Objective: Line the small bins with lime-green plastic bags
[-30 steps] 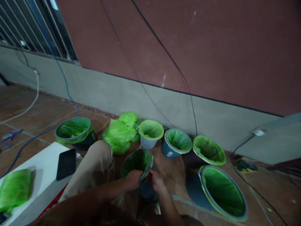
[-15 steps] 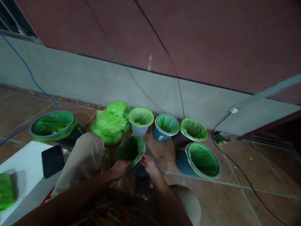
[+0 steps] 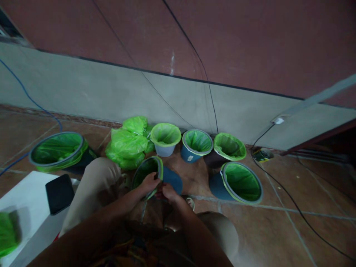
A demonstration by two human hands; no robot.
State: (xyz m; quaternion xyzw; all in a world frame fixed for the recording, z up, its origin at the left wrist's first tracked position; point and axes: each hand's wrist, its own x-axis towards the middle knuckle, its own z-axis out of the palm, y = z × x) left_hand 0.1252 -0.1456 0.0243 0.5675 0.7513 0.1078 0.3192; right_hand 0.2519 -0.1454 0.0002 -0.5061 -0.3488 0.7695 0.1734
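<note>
Reddish wall (image 3: 250, 44) above a grey band, brown tiled floor (image 3: 267, 237) below, dim light. In hand: blue bucket (image 3: 174, 181) with green liner (image 3: 141, 172), tilted mouth-left, just right of the left knee, well out from the floor's wall edge. Left hand (image 3: 150, 184) with fingers curled over the rim, gripping rim and liner together; right hand (image 3: 168, 193) with fingers bent in at the near side of the rim, impossible to say whether pinching liner or only touching. Judged light, stiff plastic, easy to tip; liner thin, soft, slippery, probably quick to tear. Best taken by the rim, liner trapped under the thumbs. Count: six buckets, all green-lined. One handled; left dark bucket (image 3: 85, 159) past the far edge of a white stand (image 3: 33, 189); pale bucket (image 3: 165, 150), labelled bucket (image 3: 185, 154) and brown bucket (image 3: 213, 160) along the wall edge; front bucket (image 3: 217, 185) just before the brown one. One heap of green bags (image 3: 126, 142) beside the pale one, bags uncountable. One phone (image 3: 59, 193) at the stand's right edge, one green bundle (image 3: 7, 233) toward its left, partly out of view.
</note>
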